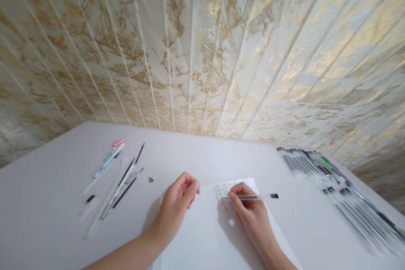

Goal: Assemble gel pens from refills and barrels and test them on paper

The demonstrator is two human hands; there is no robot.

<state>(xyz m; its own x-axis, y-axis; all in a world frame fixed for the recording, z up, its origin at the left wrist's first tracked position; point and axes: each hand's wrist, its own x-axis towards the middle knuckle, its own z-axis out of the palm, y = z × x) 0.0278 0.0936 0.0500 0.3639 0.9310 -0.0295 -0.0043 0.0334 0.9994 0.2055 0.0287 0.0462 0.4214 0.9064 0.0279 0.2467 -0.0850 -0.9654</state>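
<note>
My right hand (251, 209) pinches the pen (263, 196), which I judge light, stiff and smooth, best held near the tip; my left (177, 196) curls loosely closed, nothing visible inside.

A: What've we got re the pen (262, 196)?
B: Clear barrel, dk plug on the tail end. We see it gripped approx. level, tip pointing L over the sheet (199, 236), tail sticking out past the sheet's R edge. Can't tell if the tip touches.
A: & the sheet itself?
B: White, lying flat, ctr to R, near end out of view. We see short rows of small dk marks (218, 188) nr its far edge, too blurry for us to read.
</note>
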